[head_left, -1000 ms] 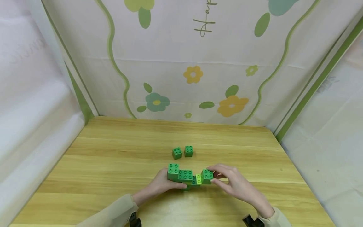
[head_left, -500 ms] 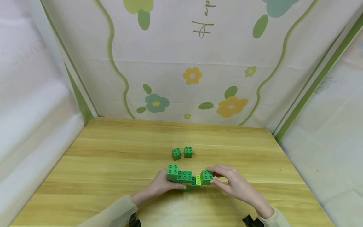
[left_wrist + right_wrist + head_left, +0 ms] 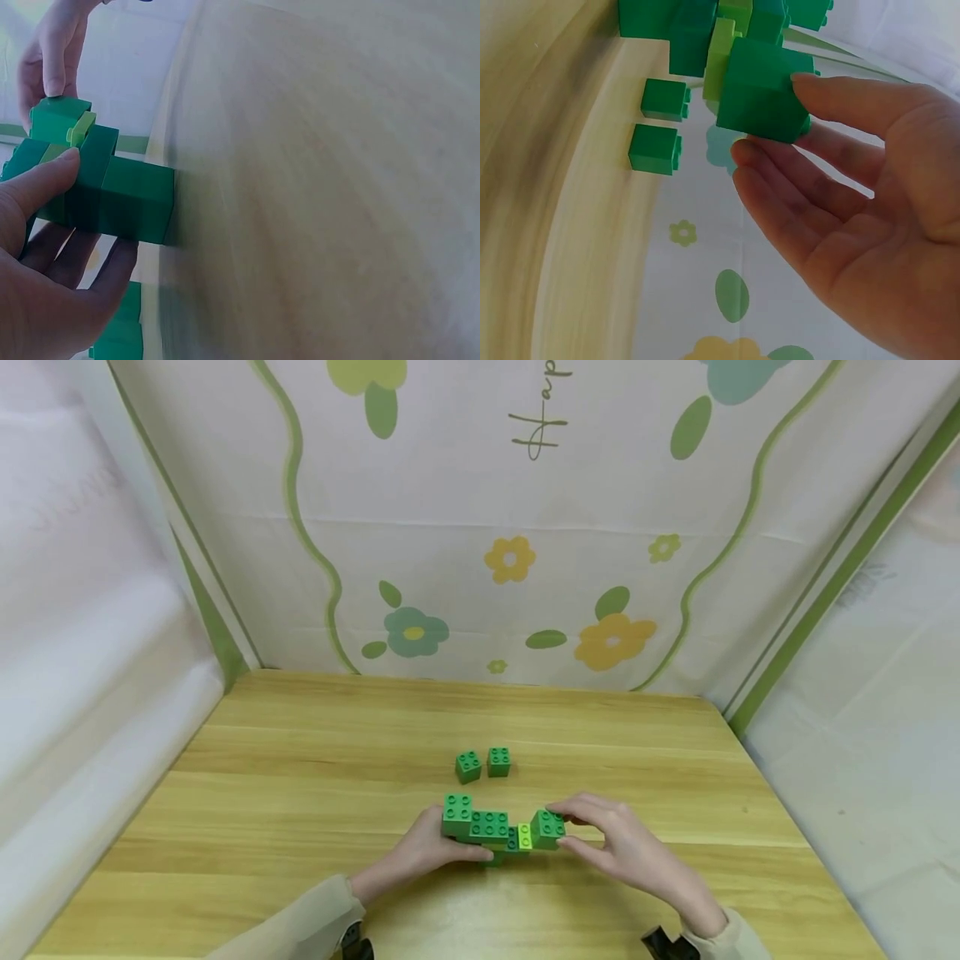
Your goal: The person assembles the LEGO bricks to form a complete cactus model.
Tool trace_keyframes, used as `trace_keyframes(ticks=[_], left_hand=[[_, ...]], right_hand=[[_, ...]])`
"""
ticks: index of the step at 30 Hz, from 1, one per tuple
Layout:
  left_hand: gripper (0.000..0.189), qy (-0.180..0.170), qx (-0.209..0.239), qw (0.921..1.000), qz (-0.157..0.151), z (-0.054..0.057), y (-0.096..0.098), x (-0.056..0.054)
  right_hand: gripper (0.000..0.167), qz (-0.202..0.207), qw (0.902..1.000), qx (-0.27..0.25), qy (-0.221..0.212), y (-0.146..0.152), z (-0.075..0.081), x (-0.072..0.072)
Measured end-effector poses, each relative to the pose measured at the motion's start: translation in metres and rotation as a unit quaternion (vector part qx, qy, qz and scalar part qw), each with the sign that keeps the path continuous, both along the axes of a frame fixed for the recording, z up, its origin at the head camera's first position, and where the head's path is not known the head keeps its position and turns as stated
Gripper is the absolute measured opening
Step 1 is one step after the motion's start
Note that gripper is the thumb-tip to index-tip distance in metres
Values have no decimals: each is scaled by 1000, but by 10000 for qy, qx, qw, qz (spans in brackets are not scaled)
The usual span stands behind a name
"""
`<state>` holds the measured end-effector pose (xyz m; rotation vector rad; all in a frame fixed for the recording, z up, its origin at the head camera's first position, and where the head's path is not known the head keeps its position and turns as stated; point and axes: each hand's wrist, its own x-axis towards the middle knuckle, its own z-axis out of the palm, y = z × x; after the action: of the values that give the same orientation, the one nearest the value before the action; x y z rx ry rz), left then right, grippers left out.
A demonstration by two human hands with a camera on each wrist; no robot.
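Observation:
Near the table's front, my left hand (image 3: 431, 845) grips a model of joined green building bricks (image 3: 489, 825), its thumb along the near side and fingers curled behind. One thin lime-green brick (image 3: 525, 836) sits at the model's right end. My right hand (image 3: 617, 837) pinches a green square brick (image 3: 547, 828) between thumb and fingers. That brick lies against the lime piece, tilted a little; whether it is pressed on fully I cannot tell. In the right wrist view the held brick (image 3: 761, 90) shows its smooth side, and the thumb covers one edge.
Two loose green square bricks stand behind the model, a left one (image 3: 468, 767) slightly turned and a right one (image 3: 498, 762). The wooden table (image 3: 300, 760) meets a white flowered cloth (image 3: 450, 568) at the back, with white cloth on both sides.

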<state>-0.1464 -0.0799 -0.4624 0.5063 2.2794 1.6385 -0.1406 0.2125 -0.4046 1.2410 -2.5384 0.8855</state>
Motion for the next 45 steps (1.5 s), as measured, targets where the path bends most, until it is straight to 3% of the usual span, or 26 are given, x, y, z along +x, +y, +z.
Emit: trace_keyframes(ticks=[11, 14, 17, 21, 24, 38, 45], left_hand=[[47, 112, 46, 9999, -29, 0, 0, 1], [47, 125, 39, 9999, -31, -1, 0, 0], [46, 115, 32, 9999, -31, -1, 0, 0], [46, 66, 13, 10000, -13, -1, 0, 1], [46, 53, 23, 10000, -6, -1, 0, 1], [45, 129, 46, 9999, -6, -4, -1, -1], [46, 212, 46, 9998, 14, -2, -1, 0]], right_hand=[[39, -93, 9998, -149, -74, -6, -5, 2], [38, -173, 9990, -286, -301, -6, -10, 3], [37, -180, 9949, -488, -860, -7, -16, 5], [38, -152, 9785, -768, -1909, -7, -22, 7], [39, -61, 9685, -943, -2303, -8, -27, 8], [39, 216, 9605, -1693, -2199, -14, -44, 7], [39, 178, 9609, -1679, -2197, -15, -44, 6]])
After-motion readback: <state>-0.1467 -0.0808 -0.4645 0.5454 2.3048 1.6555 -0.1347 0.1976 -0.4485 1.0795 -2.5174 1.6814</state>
